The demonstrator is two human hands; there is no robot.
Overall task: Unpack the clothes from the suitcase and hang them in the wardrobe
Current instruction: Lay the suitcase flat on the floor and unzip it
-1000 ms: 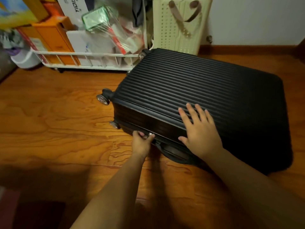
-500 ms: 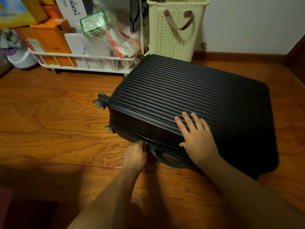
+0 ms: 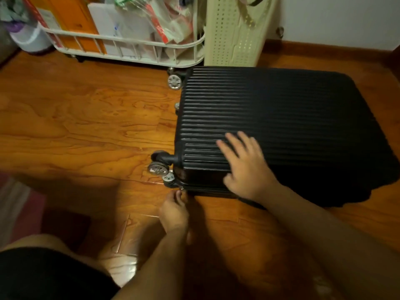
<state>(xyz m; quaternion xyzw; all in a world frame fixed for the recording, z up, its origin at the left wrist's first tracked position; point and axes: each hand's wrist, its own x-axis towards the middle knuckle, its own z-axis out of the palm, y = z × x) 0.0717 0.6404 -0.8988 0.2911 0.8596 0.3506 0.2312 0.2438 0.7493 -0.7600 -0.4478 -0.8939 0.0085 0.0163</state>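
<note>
- The left hand (image 3: 174,211) was down at the near left corner of the suitcase (image 3: 281,131), its fingertips bunched together against the seam just under the corner wheels. They seemed to pinch a small metal zip pull (image 3: 181,188), though the pull was tiny and half hidden, so the grasp was not certain.
- The right hand (image 3: 246,169) lay flat on the ribbed lid near that same corner, fingers spread and straight, pressing on the shell and grasping nothing; the thumb hung over the near edge.
- The suitcase was black, hard-shelled and closed, flat on the wooden floor (image 3: 86,126), with its wheels (image 3: 159,167) pointing left. Another wheel (image 3: 174,81) showed at the far left corner.
- No clothes showed; the lid was still down.
- Behind the case, a white wire cart (image 3: 129,50) stood on castors, stuffed with orange boxes (image 3: 71,22), papers and plastic-wrapped packets. The far wheel of the case sat just beside the cart's castor.
- A cream perforated hamper (image 3: 236,33) stood just beyond the far edge of the case, against the white wall (image 3: 335,18).
- A pale round bin (image 3: 30,38) sat at the far left, beside the cart.
- The person's knee and dark shorts (image 3: 43,276) filled the lower left, and something pink (image 3: 21,213) lay blurred at the left edge.
</note>
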